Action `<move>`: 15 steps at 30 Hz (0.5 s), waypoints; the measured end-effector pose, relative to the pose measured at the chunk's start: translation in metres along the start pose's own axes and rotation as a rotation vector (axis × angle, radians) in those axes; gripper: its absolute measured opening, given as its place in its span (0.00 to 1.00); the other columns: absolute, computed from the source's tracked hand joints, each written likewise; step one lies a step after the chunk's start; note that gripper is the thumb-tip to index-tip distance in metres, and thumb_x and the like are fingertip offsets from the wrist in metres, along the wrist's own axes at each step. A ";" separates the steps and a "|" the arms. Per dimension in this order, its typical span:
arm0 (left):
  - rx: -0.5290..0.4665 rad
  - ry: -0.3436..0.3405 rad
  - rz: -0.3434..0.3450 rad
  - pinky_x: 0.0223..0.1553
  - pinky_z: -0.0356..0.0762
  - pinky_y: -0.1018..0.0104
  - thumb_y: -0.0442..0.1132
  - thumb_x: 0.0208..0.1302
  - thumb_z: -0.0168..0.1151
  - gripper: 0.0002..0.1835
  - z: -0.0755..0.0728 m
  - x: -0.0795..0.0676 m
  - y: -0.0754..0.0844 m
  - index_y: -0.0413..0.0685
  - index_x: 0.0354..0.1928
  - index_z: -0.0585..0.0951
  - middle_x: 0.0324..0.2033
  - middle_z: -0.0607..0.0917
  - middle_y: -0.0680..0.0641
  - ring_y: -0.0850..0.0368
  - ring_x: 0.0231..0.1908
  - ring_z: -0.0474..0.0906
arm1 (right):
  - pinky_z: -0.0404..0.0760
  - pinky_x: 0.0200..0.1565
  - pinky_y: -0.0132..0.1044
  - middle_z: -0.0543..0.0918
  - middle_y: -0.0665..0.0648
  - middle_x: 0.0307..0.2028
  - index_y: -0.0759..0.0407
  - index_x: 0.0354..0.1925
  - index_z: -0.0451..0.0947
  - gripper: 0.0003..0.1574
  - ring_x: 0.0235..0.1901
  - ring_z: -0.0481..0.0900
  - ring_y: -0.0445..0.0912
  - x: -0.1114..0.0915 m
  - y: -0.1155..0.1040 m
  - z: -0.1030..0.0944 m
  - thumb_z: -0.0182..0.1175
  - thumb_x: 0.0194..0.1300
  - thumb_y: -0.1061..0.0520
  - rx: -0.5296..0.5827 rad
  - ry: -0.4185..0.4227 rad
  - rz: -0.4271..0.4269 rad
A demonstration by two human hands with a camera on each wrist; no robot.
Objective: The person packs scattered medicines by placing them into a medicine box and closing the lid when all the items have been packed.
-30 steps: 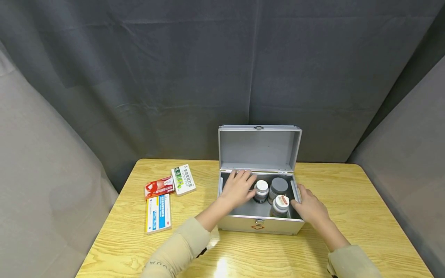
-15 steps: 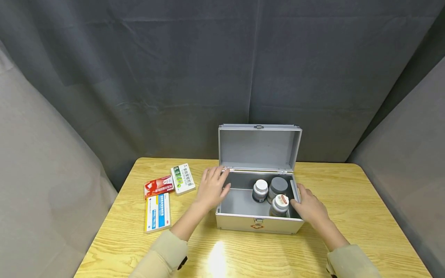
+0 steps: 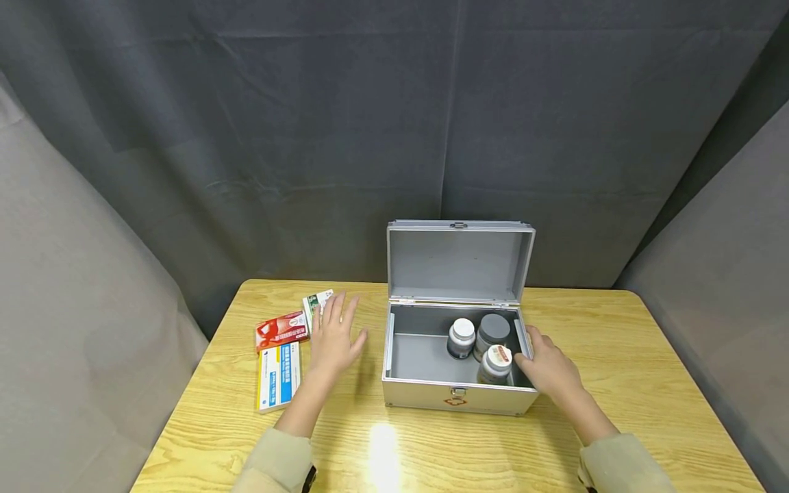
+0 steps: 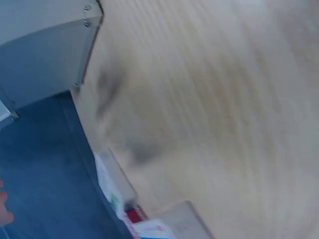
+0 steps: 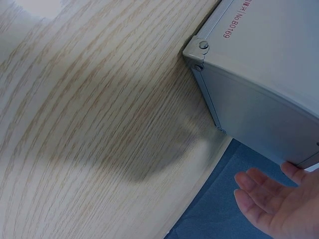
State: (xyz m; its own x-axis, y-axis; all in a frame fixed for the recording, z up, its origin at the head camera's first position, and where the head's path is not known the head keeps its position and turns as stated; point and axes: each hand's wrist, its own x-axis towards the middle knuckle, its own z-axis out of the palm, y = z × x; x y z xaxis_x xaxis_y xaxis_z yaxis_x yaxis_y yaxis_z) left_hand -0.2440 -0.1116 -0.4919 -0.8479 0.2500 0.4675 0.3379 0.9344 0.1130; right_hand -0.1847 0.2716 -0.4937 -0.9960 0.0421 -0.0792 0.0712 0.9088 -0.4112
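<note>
My left hand (image 3: 335, 342) hovers with spread fingers over the white-and-green medicine box (image 3: 315, 301), covering most of it in the head view. Beside that lie a red medicine box (image 3: 280, 331) and a white-and-blue one (image 3: 277, 378). An aluminium first-aid case (image 3: 419, 395) stands with its lid up. Inside, toward its right, are a small white-capped bottle (image 3: 461, 339), a grey-capped bottle (image 3: 494, 330) and another white-capped bottle (image 3: 495, 368) with a red-printed top. My right hand (image 3: 551, 366) rests its thumb on the case's right rim, its other fingers loose outside the wall.
The wooden table (image 3: 456, 452) carries everything. A dark grey curtain (image 3: 308, 137) hangs behind it, and pale cloth panels (image 3: 80, 287) flank both sides. The raised lid (image 3: 459, 263) stands at the back of the case.
My left hand has come out of the case and swung left across the table to the medicine boxes. My right hand has stayed at the case's right rim.
</note>
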 end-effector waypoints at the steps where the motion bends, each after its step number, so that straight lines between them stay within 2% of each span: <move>1: -0.006 0.000 -0.023 0.64 0.45 0.45 0.52 0.55 0.57 0.35 0.002 -0.003 -0.004 0.53 0.65 0.63 0.64 0.62 0.42 0.45 0.65 0.53 | 0.72 0.39 0.60 0.66 0.76 0.55 0.63 0.65 0.51 0.39 0.50 0.69 0.70 0.000 0.000 0.000 0.48 0.62 0.47 0.000 0.002 -0.001; 5: -0.023 -0.003 -0.124 0.63 0.44 0.42 0.51 0.54 0.58 0.35 0.008 -0.015 -0.019 0.51 0.64 0.63 0.64 0.60 0.41 0.44 0.65 0.52 | 0.71 0.39 0.60 0.66 0.76 0.55 0.63 0.65 0.51 0.39 0.50 0.69 0.70 0.001 0.001 0.001 0.48 0.62 0.47 -0.001 0.010 -0.003; 10: -0.030 -0.048 -0.277 0.63 0.40 0.41 0.51 0.53 0.60 0.38 0.014 -0.029 -0.036 0.47 0.65 0.61 0.65 0.56 0.38 0.43 0.66 0.46 | 0.71 0.40 0.61 0.65 0.76 0.56 0.63 0.65 0.51 0.39 0.51 0.68 0.70 0.003 0.001 0.001 0.47 0.62 0.47 -0.001 0.011 0.000; 15: -0.047 -0.077 -0.391 0.62 0.41 0.38 0.52 0.52 0.61 0.41 0.014 -0.042 -0.052 0.42 0.65 0.59 0.65 0.55 0.35 0.39 0.65 0.47 | 0.71 0.40 0.61 0.65 0.77 0.57 0.63 0.65 0.50 0.39 0.52 0.68 0.70 0.002 0.002 0.001 0.47 0.62 0.47 -0.006 -0.001 0.004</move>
State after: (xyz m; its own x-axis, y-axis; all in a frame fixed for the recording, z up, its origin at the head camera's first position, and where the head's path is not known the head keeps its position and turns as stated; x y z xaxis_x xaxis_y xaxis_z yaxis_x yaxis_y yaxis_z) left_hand -0.2315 -0.1670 -0.5297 -0.9439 -0.1023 0.3141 0.0001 0.9508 0.3099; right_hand -0.1868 0.2726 -0.4954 -0.9956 0.0454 -0.0821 0.0749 0.9110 -0.4055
